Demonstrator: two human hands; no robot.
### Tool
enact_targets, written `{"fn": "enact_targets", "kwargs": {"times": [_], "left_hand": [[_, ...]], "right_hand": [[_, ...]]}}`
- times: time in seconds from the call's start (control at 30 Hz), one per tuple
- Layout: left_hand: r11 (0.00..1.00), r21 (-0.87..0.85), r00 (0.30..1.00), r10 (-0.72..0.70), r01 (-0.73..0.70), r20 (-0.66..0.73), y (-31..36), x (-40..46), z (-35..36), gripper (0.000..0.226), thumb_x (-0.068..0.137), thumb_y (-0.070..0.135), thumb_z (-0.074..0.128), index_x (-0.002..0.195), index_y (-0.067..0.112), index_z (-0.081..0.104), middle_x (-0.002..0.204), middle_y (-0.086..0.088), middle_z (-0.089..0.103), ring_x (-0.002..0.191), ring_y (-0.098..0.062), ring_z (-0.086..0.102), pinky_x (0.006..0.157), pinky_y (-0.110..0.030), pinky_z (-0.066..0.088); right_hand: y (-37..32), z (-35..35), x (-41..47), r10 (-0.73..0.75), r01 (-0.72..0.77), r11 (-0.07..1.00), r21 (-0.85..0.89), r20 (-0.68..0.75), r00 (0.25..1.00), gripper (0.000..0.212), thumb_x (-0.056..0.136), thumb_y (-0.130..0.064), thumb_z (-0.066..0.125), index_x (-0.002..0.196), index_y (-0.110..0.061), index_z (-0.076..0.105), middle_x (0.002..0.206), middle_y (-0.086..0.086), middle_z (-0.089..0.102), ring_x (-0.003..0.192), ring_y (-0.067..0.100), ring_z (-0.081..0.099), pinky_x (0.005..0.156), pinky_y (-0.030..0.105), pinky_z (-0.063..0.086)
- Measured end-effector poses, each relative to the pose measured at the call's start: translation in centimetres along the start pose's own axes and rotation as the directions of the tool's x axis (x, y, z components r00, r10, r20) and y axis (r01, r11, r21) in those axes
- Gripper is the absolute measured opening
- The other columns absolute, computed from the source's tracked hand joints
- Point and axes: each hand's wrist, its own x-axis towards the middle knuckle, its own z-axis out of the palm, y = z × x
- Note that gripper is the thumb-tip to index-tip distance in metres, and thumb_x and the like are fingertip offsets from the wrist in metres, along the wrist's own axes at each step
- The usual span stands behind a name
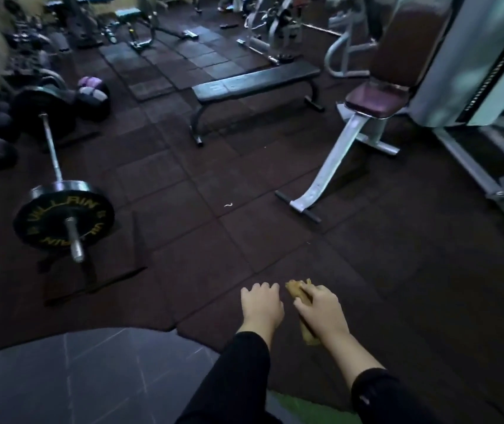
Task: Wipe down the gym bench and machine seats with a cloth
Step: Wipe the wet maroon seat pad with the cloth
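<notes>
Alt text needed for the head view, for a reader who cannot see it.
A person's right hand grips a tan cloth over dark gym flooring, the left hand empty beside it. Ahead stand a flat black bench and a maroon machine seat; a loaded barbell lies left.

From here most of the cloth (301, 304) is hidden inside my right grip (321, 310); only its ends show. The machine (471, 62) runs off the right edge, the far racks (27, 41) are blurred, and I can't tell what the white scrap (228, 205) on the floor is
</notes>
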Motion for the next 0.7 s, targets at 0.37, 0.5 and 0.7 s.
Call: {"fn": "enact_targets", "kwargs": {"times": [0.37,0.5,0.7], "left_hand": [[0.956,0.126,0.964,0.262,-0.266,0.047,13.6,19.3,-8.7,0.035,0.099,0.031,0.038,0.132,0.021,0.046,0.132,-0.003,0.053,0.125,-0.025,0.046,0.099,-0.045,0.033],[0.948,0.103,0.954,0.298,-0.3,0.03,21.1,26.9,-11.8,0.037,0.099,0.03,0.038,0.134,0.022,0.046,0.134,-0.003,0.052,0.127,-0.025,0.045,0.098,-0.044,0.033],[0.95,0.089,0.955,0.297,-0.298,0.028,29.7,35.5,-16.5,0.037,0.099,0.03,0.037,0.134,0.022,0.046,0.134,-0.003,0.052,0.128,-0.025,0.044,0.099,-0.045,0.033]], "right_hand": [[7.2,-10.9,15.6,0.235,-0.221,0.971,0.096,-0.176,0.956,0.044,0.084,-0.029,0.059,0.127,-0.023,0.058,0.115,0.005,0.059,0.107,0.023,0.056,0.09,0.032,0.044],[11.4,-16.7,23.3,0.224,-0.211,0.974,0.081,-0.207,0.952,0.045,0.084,-0.03,0.058,0.129,-0.024,0.056,0.118,0.005,0.058,0.108,0.023,0.056,0.091,0.033,0.045],[16.1,-25.4,32.9,0.219,-0.214,0.976,0.049,-0.219,0.951,0.044,0.085,-0.031,0.057,0.128,-0.023,0.057,0.118,0.005,0.058,0.108,0.023,0.057,0.09,0.033,0.045]]}}
